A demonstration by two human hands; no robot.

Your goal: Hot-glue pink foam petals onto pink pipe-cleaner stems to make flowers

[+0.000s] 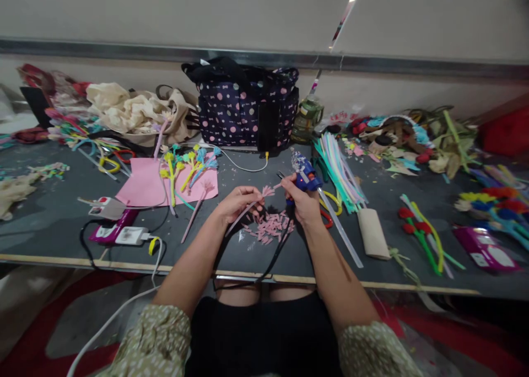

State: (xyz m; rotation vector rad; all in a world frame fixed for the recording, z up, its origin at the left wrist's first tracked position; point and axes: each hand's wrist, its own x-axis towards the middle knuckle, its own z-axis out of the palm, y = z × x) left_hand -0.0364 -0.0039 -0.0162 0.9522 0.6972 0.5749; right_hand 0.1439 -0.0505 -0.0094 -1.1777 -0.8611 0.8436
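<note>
Pink chenille flower (pixel 268 191) is sitting in the left hand's (pixel 241 202) tight pinch; the right hand (pixel 305 202), curled round a glue gun (pixel 306 174), is pinching 1 petal strip (pixel 277 186); gluing is seemingly underway, next calling for careful alignment.

Pink in the middle, dots up at twelve!
It's pale pink for the flower (pixel 268 191) at the centre, and matching pink scraps (pixel 270 226) at six; blue on the glue gun (pixel 309 183) at three, teal, white and lilac on the stems (pixel 341 170) farther out; navy bag (pixel 231 109) at twelve, pink and white spots all over; green bottle (pixel 308 118) at one; pink paper (pixel 140 184) at nine; green sleeves (pixel 165 324), pale-flecked, at seven and five!
</note>
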